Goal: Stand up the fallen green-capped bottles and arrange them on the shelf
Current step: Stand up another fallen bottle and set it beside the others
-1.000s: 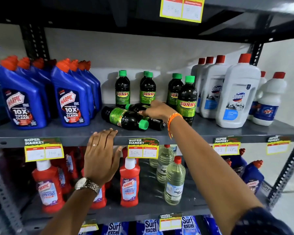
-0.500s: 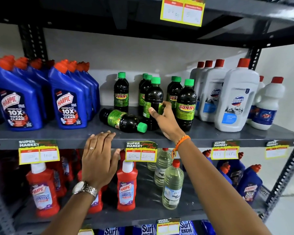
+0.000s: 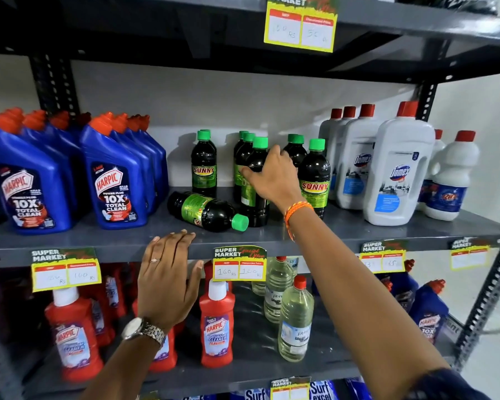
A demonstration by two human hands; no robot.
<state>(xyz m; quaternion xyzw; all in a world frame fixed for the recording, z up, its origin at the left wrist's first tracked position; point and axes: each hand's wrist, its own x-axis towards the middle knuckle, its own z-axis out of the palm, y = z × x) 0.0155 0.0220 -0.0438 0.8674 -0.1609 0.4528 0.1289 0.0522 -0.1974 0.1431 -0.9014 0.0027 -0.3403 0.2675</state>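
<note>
Three shelf levels show on the grey metal rack, and the middle shelf point(image 3: 358, 226) carries the task's goods. Left of the green-capped group stand two front-row blue Harpic bottles point(image 3: 29, 180) with orange caps, each reading "10X TOTAL CLEAN", with more ranked behind them; how many in all cannot be told. Right of the group stand white Domex bottles point(image 3: 396, 168) with red caps, at least four, and at the far right end a smaller white red-capped bottle point(image 3: 451, 180) with one more behind it.

Seven upright green-capped Sunny bottles can be counted by their caps, in three clusters: two at the left point(image 3: 204, 166), three in the middle and two at the right point(image 3: 315, 177). One fallen Sunny bottle point(image 3: 205, 210) lies on its side in front of them, cap pointing right, toward the shelf's front edge.

The right hand point(image 3: 274, 177), an orange band at its wrist, is wrapped around the front bottle of the middle cluster point(image 3: 254, 183), which stands upright. The left hand point(image 3: 168, 275), wearing a ring and a metal watch, lies flat and slack against the shelf's front edge, holding nothing.

Four yellow "SUPER MARKET" price tags point(image 3: 239, 262) hang on that edge; the one below the fallen bottle reads "160 Rs" and "100".
</note>
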